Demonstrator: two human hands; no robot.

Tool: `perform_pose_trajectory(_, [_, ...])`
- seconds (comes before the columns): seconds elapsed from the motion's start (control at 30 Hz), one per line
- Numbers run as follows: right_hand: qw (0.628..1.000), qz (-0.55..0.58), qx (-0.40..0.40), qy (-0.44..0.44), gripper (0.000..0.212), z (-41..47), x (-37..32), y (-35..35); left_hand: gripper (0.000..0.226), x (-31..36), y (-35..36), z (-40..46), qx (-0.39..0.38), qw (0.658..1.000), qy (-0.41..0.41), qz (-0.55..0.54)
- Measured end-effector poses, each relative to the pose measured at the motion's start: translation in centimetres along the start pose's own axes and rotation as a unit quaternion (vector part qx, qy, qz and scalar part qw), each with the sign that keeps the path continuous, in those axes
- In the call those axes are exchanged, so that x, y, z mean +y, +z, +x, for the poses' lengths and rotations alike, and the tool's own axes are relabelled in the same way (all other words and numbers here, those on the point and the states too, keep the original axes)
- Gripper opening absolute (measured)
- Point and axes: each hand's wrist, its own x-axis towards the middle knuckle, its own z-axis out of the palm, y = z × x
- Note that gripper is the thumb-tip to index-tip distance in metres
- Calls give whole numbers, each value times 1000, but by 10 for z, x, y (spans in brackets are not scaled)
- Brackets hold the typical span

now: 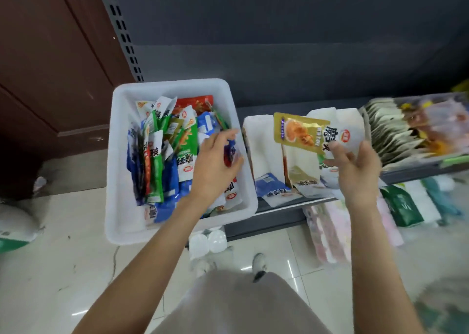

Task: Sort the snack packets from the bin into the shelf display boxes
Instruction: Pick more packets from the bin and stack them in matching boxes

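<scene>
With our left hand (215, 163) pinching a blue packet (230, 153) in the bin (121, 181) and our right hand (355, 166) gripping gold and white packets (302, 130), we should match designs before dropping them into the display boxes (261, 140)

Bin (121, 156), centre left of the frame: white. Packets in the bin (162, 151): green, blue, red and white, with black lettering. Packet at right centre (297, 133): gold with an orange picture. Display boxes (258, 143): white. Shelf (291, 79), upper frame: dark grey. Floor (63, 257): pale glossy tile.
</scene>
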Motion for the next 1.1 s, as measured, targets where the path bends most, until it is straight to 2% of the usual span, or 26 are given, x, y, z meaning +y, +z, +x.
perform_pose_trajectory(0.07, [999,-38,24,-2,7,5,18,-23,39,11,23,5,-58,998,21,22])
perform_pose_trajectory(0.17, [990,-137,8,-42,7,15,37,-41,41,24,52,10,-128,990,26,59])
perform_pose_trajectory(0.27, [931,-318,-32,-178,17,27,46,-43,48,32,74,17,-146,979,42,134])
perform_pose_trajectory(0.4, [869,-359,-173,-293,23,35,48,-26,51,36,95,22,-167,963,34,207])
perform_pose_trajectory(0.53, [769,-430,-296,-368,25,38,64,-22,45,37,104,19,-139,960,46,238])
perform_pose_trajectory(0.63, [751,-422,-360,-357,19,38,69,-31,41,38,104,18,-117,959,65,251])
perform_pose_trajectory(0.7, [756,-398,-417,-311,24,39,70,-35,41,39,103,19,-117,958,61,253])
perform_pose_trajectory(0.77, [779,-354,-451,-253,29,42,67,-41,41,38,101,19,-126,959,56,247])
perform_pose_trajectory(0.83, [815,-299,-458,-194,36,45,58,-46,41,41,93,19,-138,964,54,222])
perform_pose_trajectory(0.9, [869,-211,-421,-155,33,47,44,-45,39,47,76,17,-114,976,47,182])
perform_pose_trajectory(0.93, [891,-175,-390,-155,27,48,36,-41,37,51,65,14,-82,984,36,157])
perform_pose_trajectory(1.0, [912,-124,-361,-151,21,45,19,-22,27,52,38,3,20,994,12,105])
perform_pose_trajectory(1.1, [906,-73,-395,-134,20,36,-2,28,15,30,-1,-19,160,977,-2,140])
